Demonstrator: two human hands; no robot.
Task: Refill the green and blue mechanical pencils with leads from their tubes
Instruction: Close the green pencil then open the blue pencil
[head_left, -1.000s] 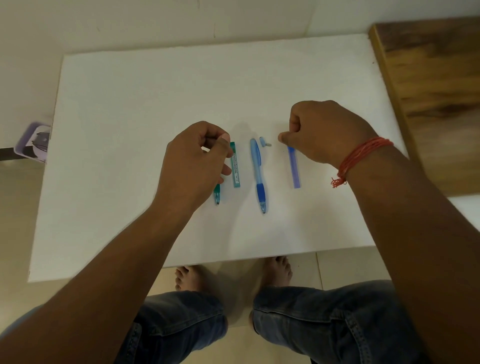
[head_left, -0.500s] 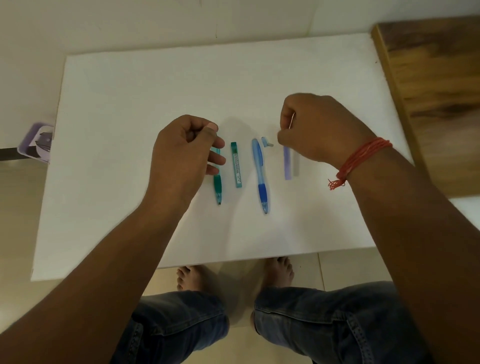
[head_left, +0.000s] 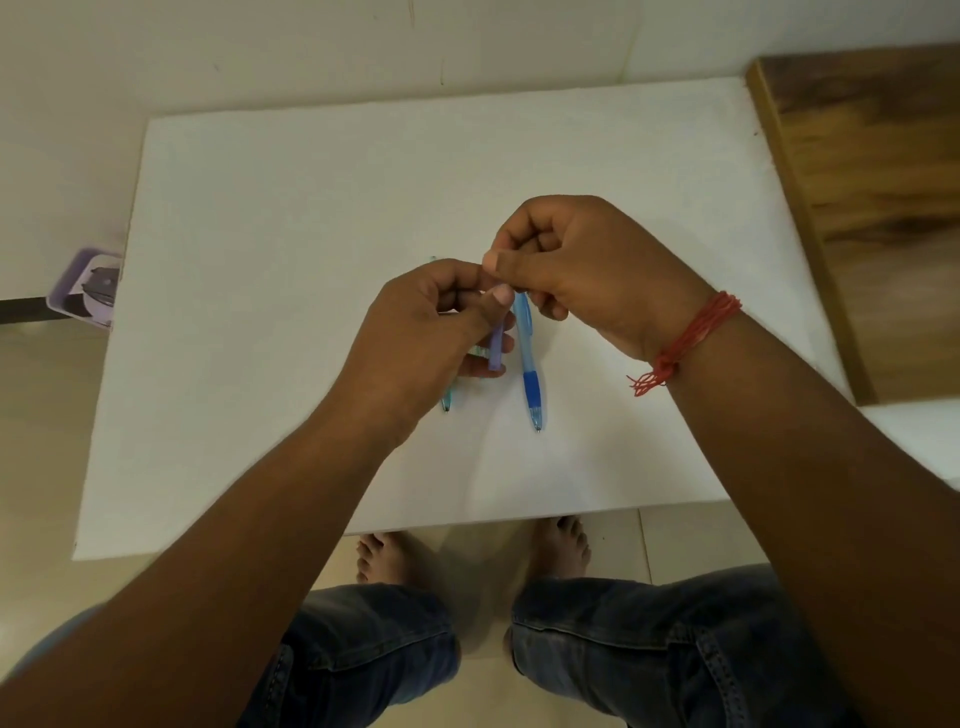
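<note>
The blue mechanical pencil (head_left: 529, 369) lies on the white board (head_left: 291, 218), tip toward me. Both hands meet just above its top end. My left hand (head_left: 426, 338) holds the purple-blue lead tube (head_left: 496, 345) upright between thumb and fingers. My right hand (head_left: 576, 270) pinches the tube's top end with thumb and forefinger. Of the green pencil (head_left: 446, 402) only the tip shows below my left hand. A sliver of the green lead tube (head_left: 479, 353) peeks out by my left fingers. The blue pencil's small cap is hidden.
A wooden surface (head_left: 878, 171) borders the board on the right. A purple tray (head_left: 85, 283) sits off the board's left edge. My knees and bare feet show below the board's near edge.
My right hand lifted the purple-blue tube off the board and carried it left. My left hand moved right from the green pencil and took hold of the tube.
</note>
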